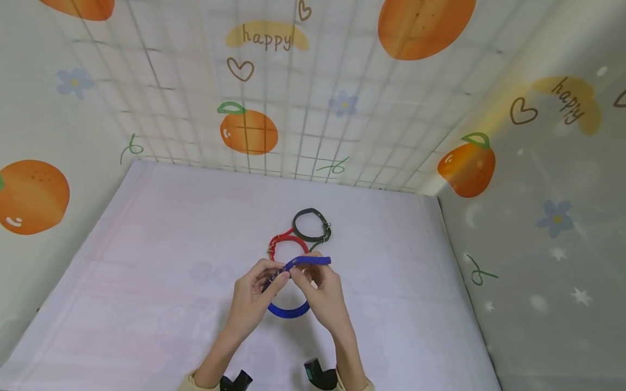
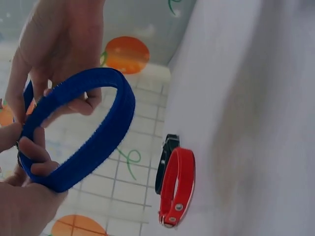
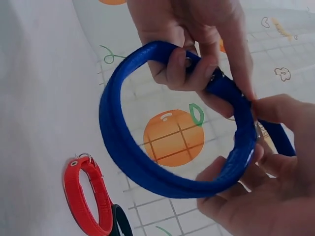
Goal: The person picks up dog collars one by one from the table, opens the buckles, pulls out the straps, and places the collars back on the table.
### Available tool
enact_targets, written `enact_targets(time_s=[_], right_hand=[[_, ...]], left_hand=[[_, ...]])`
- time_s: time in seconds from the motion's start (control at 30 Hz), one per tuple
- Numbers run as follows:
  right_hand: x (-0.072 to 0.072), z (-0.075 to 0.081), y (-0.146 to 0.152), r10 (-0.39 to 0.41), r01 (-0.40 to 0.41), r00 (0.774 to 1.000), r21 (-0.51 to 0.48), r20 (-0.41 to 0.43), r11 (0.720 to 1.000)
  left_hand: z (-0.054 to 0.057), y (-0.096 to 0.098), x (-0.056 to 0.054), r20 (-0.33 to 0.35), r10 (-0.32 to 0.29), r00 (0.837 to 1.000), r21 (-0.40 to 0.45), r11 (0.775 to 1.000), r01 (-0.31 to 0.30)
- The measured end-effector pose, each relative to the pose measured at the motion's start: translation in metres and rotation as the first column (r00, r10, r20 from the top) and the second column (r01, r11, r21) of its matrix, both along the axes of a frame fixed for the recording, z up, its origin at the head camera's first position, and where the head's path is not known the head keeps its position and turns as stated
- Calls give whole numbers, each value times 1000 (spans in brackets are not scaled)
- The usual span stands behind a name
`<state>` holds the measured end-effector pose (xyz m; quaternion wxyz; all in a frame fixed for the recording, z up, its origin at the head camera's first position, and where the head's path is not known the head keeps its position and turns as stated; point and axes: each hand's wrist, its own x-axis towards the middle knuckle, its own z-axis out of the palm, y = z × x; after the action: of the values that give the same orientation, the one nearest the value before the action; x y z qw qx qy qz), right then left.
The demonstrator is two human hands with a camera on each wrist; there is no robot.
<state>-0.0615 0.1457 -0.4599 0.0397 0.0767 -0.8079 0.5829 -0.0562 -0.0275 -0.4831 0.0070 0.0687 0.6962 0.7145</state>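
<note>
A blue collar (image 1: 288, 313), closed into a loop, is held up between both hands above the table. My left hand (image 1: 248, 298) pinches the collar at the left, beside its metal buckle. With thumb and fingers, my right hand (image 1: 324, 298) grips the strap close to the buckle. The free strap end points right, over the right fingers. In the right wrist view the wide loop of the blue collar (image 3: 115, 132) faces the camera, and fingers of both hands meet at the buckle. Fingers partly cover the buckle, so how far the strap is threaded cannot be told.
Behind the hands, a red collar (image 1: 273, 244) and a black collar (image 1: 295, 227) lie on the white table (image 1: 161, 260), each looped and touching the other. A wire grid (image 1: 313, 130) under a fruit-print sheet stands along the back. A printed cloth wall (image 1: 528, 271) borders the right.
</note>
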Motion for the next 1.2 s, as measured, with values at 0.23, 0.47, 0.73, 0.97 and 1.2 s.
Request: enact_targets(time_s=[0.23,0.47,0.73,0.97,1.2], right_hand=[[1,2,0,-25,19,998,99,61,995],[1,1,4,-8,3,999,140,36,990],[-1,3,4,-1,0,1000,235,4,972],[1,2,3,27,-19,999,251,-28,968],[3,-3,-2,30,0,994,283,-102,959]], left_hand=[[-1,3,0,101,25,995,39,999,-29],[0,3,0,151,31,988,28,999,-36],[-2,2,-1,173,29,984,-3,1000,-29],[-2,0,-1,165,20,986,-16,1000,-18],[-2,1,-1,142,12,990,-13,1000,-10]])
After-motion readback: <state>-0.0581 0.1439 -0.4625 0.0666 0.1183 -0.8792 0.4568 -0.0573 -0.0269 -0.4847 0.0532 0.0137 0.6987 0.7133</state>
